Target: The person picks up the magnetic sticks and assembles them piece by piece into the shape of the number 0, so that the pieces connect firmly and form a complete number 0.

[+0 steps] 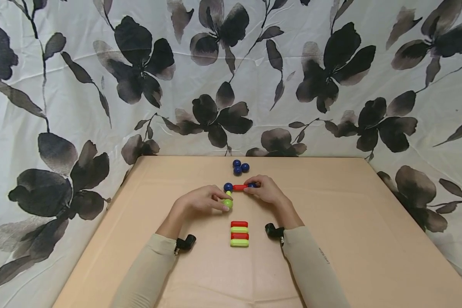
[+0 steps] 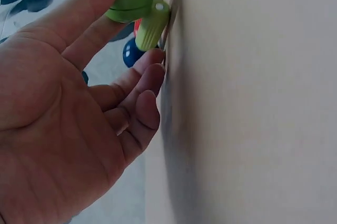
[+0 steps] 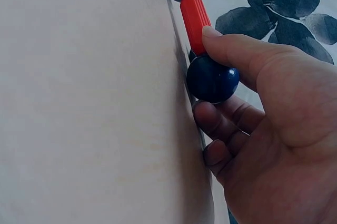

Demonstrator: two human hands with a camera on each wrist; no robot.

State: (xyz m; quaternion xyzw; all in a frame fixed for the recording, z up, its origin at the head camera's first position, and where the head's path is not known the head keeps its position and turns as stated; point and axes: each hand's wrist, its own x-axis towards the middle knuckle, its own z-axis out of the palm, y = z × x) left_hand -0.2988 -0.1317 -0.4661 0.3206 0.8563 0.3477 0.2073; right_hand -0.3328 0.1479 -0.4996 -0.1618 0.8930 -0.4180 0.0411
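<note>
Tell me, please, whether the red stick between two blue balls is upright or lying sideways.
Lying sideways: in the head view, the red stick runs from one blue ball to the other at the right hand.

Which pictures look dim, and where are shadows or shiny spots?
Head view: brightest, soft shadow beside the left hand; left wrist view: dimmer, a dark shadow on the table; right wrist view: also dim, small white glints on the held blue ball.

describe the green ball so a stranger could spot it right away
On the tan table, look at the row of four red and green sticks. Just beyond them, the left hand pinches the green ball. It is the only green one; the other balls are blue.
</note>
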